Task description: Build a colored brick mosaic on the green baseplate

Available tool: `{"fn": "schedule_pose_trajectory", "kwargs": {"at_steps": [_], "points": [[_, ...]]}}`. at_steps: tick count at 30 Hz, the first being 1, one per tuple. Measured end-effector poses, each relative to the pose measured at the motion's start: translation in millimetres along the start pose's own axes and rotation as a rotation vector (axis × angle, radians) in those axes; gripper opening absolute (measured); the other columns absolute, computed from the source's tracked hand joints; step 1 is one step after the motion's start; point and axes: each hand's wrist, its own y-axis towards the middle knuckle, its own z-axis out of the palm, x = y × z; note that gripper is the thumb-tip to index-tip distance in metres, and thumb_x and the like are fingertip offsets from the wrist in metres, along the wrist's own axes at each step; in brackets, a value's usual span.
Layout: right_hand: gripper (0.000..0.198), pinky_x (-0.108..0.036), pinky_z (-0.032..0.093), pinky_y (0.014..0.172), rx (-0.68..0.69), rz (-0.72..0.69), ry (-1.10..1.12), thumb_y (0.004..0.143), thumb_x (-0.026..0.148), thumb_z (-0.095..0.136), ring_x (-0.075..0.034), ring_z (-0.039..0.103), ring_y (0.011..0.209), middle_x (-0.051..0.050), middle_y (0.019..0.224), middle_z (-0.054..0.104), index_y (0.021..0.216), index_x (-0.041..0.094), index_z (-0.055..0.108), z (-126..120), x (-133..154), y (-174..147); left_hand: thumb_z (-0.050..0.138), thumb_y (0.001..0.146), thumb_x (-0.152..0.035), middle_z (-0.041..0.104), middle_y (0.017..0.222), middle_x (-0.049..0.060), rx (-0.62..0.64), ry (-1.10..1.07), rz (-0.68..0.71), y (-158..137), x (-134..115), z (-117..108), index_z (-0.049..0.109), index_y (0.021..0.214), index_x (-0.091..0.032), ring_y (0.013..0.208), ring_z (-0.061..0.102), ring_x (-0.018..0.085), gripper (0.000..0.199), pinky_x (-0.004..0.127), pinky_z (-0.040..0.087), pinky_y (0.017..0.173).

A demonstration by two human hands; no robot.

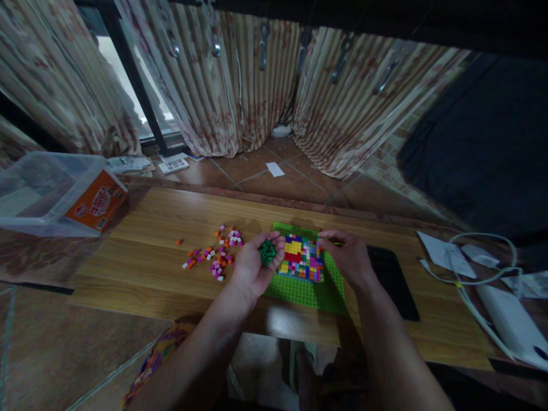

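My left hand [252, 264], palm up and cupped, holds a pile of small dark green toy bricks [268, 252] beside the build. A bright green studded baseplate [306, 297] lies on the wooden table in front of me. On it sits a rectangular patch of multicoloured bricks [295, 257], with yellow and red areas toward the left. At the far right corner of that patch, my right hand [347, 254] has its thumb and forefinger together. Whatever may be between those fingertips is too small to make out.
Loose orange, pink and white bricks [218, 257] are scattered left on the table [141, 257]. A black tablet-like slab [394, 285] lies right of the baseplate, then a white cable [466, 297] and papers [447, 257]. A clear plastic bin [47, 188] stands at far left.
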Motion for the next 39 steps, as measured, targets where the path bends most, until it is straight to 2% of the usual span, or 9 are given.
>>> {"fn": "schedule_pose_trajectory", "kwargs": {"at_steps": [5,11,14,21,30,39], "points": [[0.013,-0.038,0.049,0.082,0.022,0.018,0.012,0.067,0.032,0.071,-0.023,0.067,0.085,-0.004,0.084,0.074,0.076,0.022,0.074,9.8,2.0,0.6,0.048,0.087,-0.013,0.064,0.067,0.008,0.009,0.027,-0.022,-1.4,1.2,1.0,0.064,0.075,-0.007,0.058,0.06,0.009,0.021,0.017,0.053,0.057],[0.018,-0.033,0.049,0.065,0.069,0.084,0.038,0.065,0.033,0.072,-0.02,0.064,0.069,-0.004,0.075,0.073,0.077,0.02,0.075,12.1,6.2,-0.4,0.047,0.088,-0.013,0.064,0.067,0.008,0.003,0.033,-0.01,-1.9,-0.4,1.6,0.063,0.075,-0.008,0.059,0.06,0.009,0.022,0.017,0.052,0.057],[0.02,-0.031,0.048,0.063,0.078,0.093,0.055,0.065,0.034,0.072,-0.019,0.063,0.067,-0.003,0.073,0.072,0.077,0.019,0.075,13.2,3.5,-0.1,0.047,0.087,-0.013,0.064,0.068,0.008,0.005,0.046,-0.005,-2.1,-0.2,1.3,0.064,0.075,-0.008,0.059,0.06,0.009,0.021,0.017,0.052,0.057],[0.021,-0.031,0.05,0.065,0.105,0.092,0.106,0.063,0.034,0.072,-0.018,0.064,0.069,-0.003,0.074,0.073,0.077,0.018,0.074,14.6,0.6,1.0,0.048,0.087,-0.013,0.063,0.067,0.008,-0.005,0.049,-0.011,-2.8,1.2,1.8,0.063,0.076,-0.008,0.058,0.059,0.009,0.02,0.017,0.051,0.056],[0.02,-0.031,0.05,0.06,0.096,0.087,0.048,0.064,0.035,0.071,-0.019,0.064,0.065,-0.004,0.073,0.074,0.077,0.02,0.075,14.1,4.1,0.5,0.049,0.086,-0.012,0.064,0.067,0.007,0.005,0.07,-0.01,-3.0,1.5,0.8,0.064,0.076,-0.009,0.057,0.059,0.009,0.018,0.017,0.05,0.055],[0.021,-0.032,0.051,0.063,0.103,0.076,0.023,0.067,0.035,0.07,-0.02,0.066,0.068,-0.004,0.075,0.075,0.078,0.019,0.076,13.9,2.2,0.8,0.049,0.086,-0.013,0.064,0.066,0.007,0.003,0.079,-0.02,-4.2,2.2,2.4,0.063,0.076,-0.009,0.056,0.059,0.009,0.019,0.018,0.05,0.055]]}}
